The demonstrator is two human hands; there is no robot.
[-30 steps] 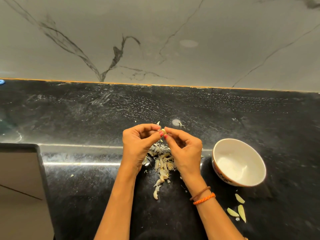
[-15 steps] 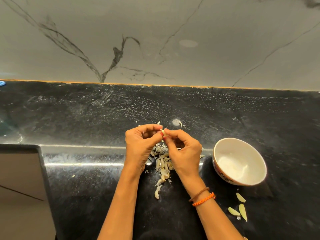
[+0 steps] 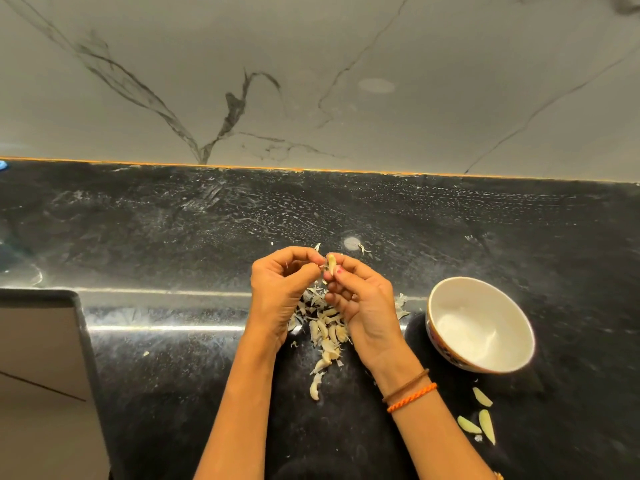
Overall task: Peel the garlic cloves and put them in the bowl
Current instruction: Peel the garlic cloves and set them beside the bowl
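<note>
Three peeled cloves (image 3: pixel 479 418) lie nearest on the counter (image 3: pixel 173 237), just before the bowl (image 3: pixel 481 323). Left of the bowl, skins (image 3: pixel 323 327) lie heaped under the hands. Above them, the left hand (image 3: pixel 280 289) and right hand (image 3: pixel 363 299) pinch one clove (image 3: pixel 331 264) between fingertips.

A black stone counter (image 3: pixel 173 230) fills the lower view, dusted with pale flecks and streaks, a bright strip of reflected light running across it from 9 o'clock toward centre. Behind, toward 12 o'clock, rises a grey marble wall (image 3: pixel 346 46) — dark veins branching through it — edged by a thin orange seam (image 3: pixel 242 166). At 8 o'clock the counter drops off to a brown panel (image 3: pixel 38 375).
</note>
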